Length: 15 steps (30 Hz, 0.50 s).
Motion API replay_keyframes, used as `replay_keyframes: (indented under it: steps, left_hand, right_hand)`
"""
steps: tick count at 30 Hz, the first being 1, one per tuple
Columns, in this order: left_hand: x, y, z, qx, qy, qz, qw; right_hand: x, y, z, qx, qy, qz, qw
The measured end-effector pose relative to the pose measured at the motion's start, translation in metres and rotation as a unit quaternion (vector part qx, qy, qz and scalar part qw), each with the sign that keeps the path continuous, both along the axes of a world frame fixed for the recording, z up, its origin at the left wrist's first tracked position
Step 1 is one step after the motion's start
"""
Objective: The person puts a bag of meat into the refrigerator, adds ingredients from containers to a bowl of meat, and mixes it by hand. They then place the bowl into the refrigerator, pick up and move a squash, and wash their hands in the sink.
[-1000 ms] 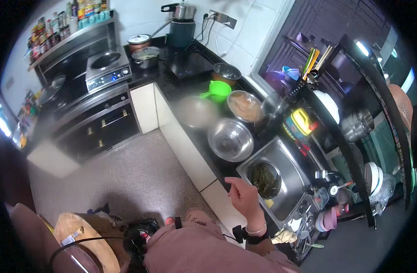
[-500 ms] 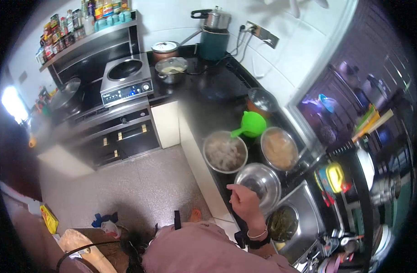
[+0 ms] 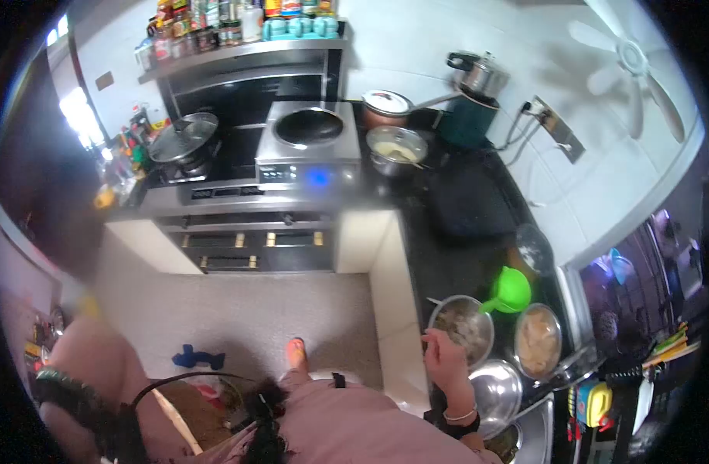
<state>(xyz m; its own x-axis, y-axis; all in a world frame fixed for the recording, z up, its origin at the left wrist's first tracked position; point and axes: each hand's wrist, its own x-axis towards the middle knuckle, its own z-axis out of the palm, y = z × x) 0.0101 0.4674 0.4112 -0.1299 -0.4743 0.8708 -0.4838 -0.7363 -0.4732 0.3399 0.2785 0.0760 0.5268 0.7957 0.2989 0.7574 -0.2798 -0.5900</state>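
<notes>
My right hand (image 3: 446, 363), with a band and a bracelet at the wrist, appears in front of the counter edge. Its fingers are curled in, and I see nothing held in them. In the picture it overlaps the near rim of a bowl of pale pieces that look like meat (image 3: 464, 323); whether it touches the rim I cannot tell. An empty steel bowl (image 3: 495, 396) lies just beyond the wrist. A green plastic ladle or scoop (image 3: 511, 290) stands behind the meat bowl, beside a bowl of yellowish pieces (image 3: 538, 340). My left hand is out of view.
A sink (image 3: 536, 433) lies at lower right. Ahead are an induction cooker (image 3: 308, 139), a lidded wok (image 3: 184, 139), a steel pot (image 3: 395, 149) and a brown pot (image 3: 385, 108). A blue cloth-like item (image 3: 197, 357) lies on the floor near my foot (image 3: 296, 354).
My view has turned left, so the stove and counter appear further right. My curled right hand now overlaps the meat bowl rather than the empty steel bowl. The bowls appear unmoved.
</notes>
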Motion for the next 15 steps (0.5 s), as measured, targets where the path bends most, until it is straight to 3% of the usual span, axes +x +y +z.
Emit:
replay_keyframes:
  steps: [4,6,8,10,11,13,15]
  left_hand:
    - [-0.017,0.059,0.004,-0.007,-0.060,0.034,0.998]
    - [-0.016,0.110,-0.011,-0.078,-0.099,0.042,0.991]
    - [0.003,0.186,-0.047,-0.262,-0.175,0.040,0.948]
    - [0.016,0.231,-0.061,-0.427,-0.093,0.084,0.895]
    - [0.025,0.246,-0.064,-0.494,0.023,0.129,0.860]
    - [0.063,0.278,-0.081,-0.497,0.145,0.048,0.854]
    - [0.095,0.307,-0.098,-0.536,0.257,-0.019,0.804]
  right_hand:
    - [-0.016,0.064,0.023,-0.047,0.133,-0.073,0.987]
    - [-0.008,0.084,0.005,-0.055,0.125,-0.090,0.987]
    - [0.004,0.101,-0.001,-0.035,0.065,-0.132,0.988]
    - [0.003,0.114,0.020,0.051,-0.056,-0.163,0.984]
    - [0.002,0.118,0.030,0.069,-0.029,-0.196,0.978]
    - [0.012,0.123,0.030,0.147,-0.070,-0.225,0.961]
    - [0.015,0.122,0.035,0.119,-0.024,-0.263,0.957]
